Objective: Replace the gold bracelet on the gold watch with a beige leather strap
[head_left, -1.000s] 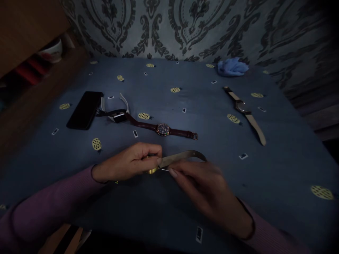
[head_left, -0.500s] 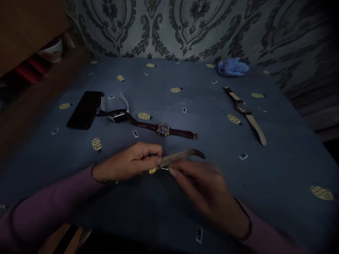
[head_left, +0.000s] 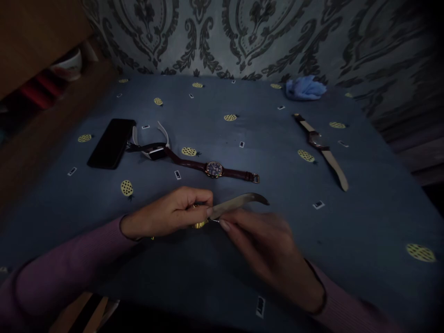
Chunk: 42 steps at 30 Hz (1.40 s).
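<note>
My left hand is closed round a gold watch, whose case shows below the fingers. From its right side a watch strap reaches out to the right and curves at its tip. My right hand pinches a thin metal tool between thumb and forefinger, its end beside the watch case where the strap begins. Just beyond my hands, a dark-faced watch with a brown strap lies face up.
A black phone and a white-strapped smartwatch lie at the left. Another watch with a pale strap underside is at the right, below a crumpled blue cloth or bag. A shelf with a bowl stands far left.
The strap's far end has risen very slightly. My right hand has shifted a little left; my left hand keeps its hold on the gold watch.
</note>
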Motion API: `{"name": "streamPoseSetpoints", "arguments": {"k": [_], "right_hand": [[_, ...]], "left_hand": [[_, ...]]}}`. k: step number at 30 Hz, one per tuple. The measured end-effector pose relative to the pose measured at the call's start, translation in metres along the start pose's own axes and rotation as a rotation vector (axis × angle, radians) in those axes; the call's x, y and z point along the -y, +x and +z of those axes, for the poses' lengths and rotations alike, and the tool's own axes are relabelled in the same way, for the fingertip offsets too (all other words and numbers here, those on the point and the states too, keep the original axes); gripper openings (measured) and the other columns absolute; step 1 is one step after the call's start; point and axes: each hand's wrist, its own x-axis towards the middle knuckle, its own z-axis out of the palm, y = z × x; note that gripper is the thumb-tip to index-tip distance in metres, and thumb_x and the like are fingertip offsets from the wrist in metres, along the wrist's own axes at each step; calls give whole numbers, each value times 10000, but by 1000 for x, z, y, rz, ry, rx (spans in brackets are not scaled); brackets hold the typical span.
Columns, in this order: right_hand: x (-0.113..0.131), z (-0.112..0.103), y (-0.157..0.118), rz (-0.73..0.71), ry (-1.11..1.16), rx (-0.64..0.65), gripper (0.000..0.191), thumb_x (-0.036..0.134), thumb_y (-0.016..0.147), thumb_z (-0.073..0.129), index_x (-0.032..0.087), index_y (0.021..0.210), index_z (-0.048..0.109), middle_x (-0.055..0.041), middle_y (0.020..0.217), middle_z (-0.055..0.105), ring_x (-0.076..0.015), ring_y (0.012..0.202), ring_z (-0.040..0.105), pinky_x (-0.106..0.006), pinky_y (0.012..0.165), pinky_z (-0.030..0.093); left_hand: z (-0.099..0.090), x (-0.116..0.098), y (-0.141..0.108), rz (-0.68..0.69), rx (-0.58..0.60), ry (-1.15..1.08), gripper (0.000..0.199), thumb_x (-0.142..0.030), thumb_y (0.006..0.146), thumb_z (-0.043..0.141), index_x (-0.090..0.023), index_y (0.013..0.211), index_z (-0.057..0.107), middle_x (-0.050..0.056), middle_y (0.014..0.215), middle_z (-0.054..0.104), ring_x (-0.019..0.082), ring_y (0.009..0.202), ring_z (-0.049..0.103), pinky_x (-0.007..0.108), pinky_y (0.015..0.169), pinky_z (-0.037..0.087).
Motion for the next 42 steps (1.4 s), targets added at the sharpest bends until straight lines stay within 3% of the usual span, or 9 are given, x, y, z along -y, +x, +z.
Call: {"name": "streamPoseSetpoints", "arguments": {"k": [42], "right_hand": [[5, -5, 1, 32, -28, 45, 234, 113, 932, 465, 189, 740, 574, 48, 535, 513, -93, 450, 484, -240, 482, 373]], "left_hand": [[-2, -5, 2, -50, 50, -42, 279, -332, 933, 472, -165, 710, 452, -81, 552, 323, 54, 471, 266, 163, 416, 210]]}}
